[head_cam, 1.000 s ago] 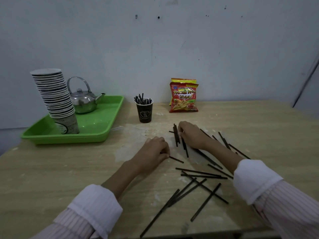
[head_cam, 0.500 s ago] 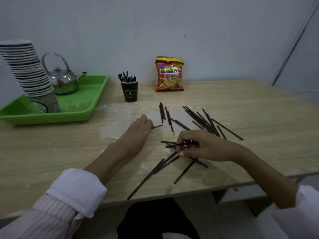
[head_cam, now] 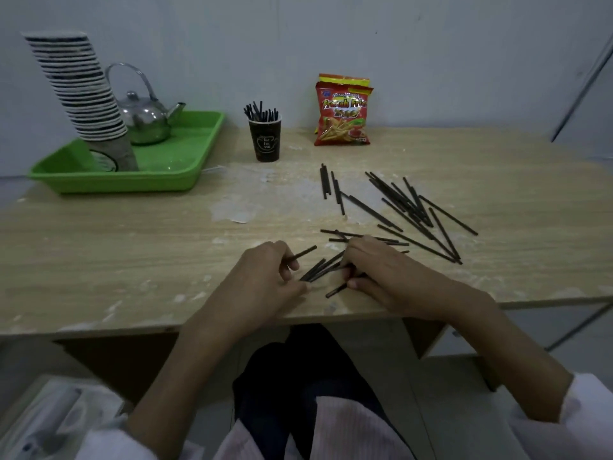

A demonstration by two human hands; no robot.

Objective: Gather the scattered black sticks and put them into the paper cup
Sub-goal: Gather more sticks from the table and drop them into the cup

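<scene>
Pinching 1 stick [head_cam: 301, 254] in left hand [head_cam: 265, 280], right hand [head_cam: 386, 277] clamped on several sticks [head_cam: 326, 268] near table [head_cam: 132, 260] front edge. Risks dropping loose ends over that edge. Cup [head_cam: 265, 137] far, toward back edge.

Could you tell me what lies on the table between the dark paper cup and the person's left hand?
Only bare table, worn and pale-smudged, separates the paper cup from the left hand, per the head view.
</scene>
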